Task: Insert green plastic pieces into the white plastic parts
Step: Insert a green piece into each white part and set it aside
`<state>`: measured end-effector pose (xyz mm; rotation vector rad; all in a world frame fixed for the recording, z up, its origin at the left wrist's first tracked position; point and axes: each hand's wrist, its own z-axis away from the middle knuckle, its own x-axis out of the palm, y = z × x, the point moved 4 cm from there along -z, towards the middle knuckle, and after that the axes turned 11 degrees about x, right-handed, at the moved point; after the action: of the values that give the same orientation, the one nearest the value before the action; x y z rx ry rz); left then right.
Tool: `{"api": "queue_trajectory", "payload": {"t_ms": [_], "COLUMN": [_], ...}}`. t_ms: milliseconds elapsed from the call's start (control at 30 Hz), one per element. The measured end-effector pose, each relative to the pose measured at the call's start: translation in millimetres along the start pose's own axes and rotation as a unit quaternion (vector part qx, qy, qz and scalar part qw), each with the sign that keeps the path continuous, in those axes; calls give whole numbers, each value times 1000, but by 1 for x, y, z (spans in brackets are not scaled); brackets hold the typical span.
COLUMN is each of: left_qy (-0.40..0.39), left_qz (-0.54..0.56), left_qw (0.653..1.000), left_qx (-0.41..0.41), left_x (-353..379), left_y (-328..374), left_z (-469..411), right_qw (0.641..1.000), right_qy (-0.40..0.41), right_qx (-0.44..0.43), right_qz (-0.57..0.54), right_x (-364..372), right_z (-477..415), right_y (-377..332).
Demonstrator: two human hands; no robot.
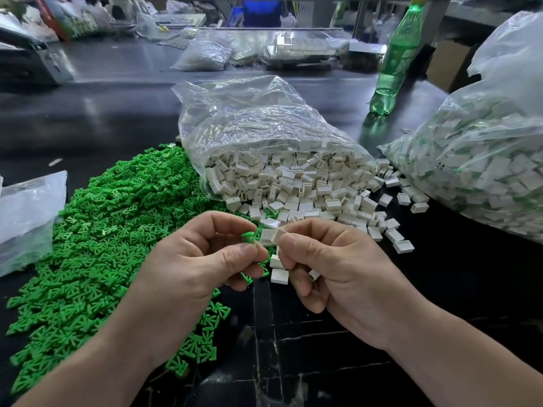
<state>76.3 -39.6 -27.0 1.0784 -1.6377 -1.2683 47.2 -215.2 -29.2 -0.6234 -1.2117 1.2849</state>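
Observation:
My left hand [202, 254] pinches a small green plastic piece [248, 237] between thumb and forefinger, and more green bits show under its curled fingers. My right hand [332, 259] pinches a white plastic part [280, 235] at its fingertips, just right of the green piece, almost touching it. Further white parts [277, 270] sit tucked in the right hand's lower fingers. A big heap of green pieces [111, 230] spreads on the dark table at left. White parts [308, 189] spill from an open clear bag [249, 121] in the middle.
A second large clear bag [484, 160] with white and green assembled parts lies at right. A green plastic bottle [393, 63] stands behind it. Another clear bag [26, 212] lies at the left edge. More bags and clutter fill the far table. Dark table surface [323, 348] shows near me.

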Motion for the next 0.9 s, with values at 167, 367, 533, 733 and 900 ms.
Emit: {"api": "queue_trajectory", "payload": {"t_ms": [167, 367, 533, 733, 900], "left_qy": [13, 27, 7, 16, 14], "left_qz": [-36, 16, 37, 18, 40], "left_qw": [999, 999, 999, 999, 999], "left_qx": [34, 15, 7, 22, 9], "left_x": [-2, -1, 7, 8, 13], "left_y": [0, 0, 1, -1, -3], "left_z": [2, 3, 6, 7, 10], "right_qw": [999, 992, 984, 980, 978], "right_qy": [2, 13, 19, 24, 31], "right_qx": [-15, -29, -57, -73, -74], "right_qz": [52, 122, 165, 186, 191], "right_x": [0, 3, 3, 3, 4], "right_z": [0, 1, 2, 3, 5], "right_y": [1, 3, 3, 3, 3]}}
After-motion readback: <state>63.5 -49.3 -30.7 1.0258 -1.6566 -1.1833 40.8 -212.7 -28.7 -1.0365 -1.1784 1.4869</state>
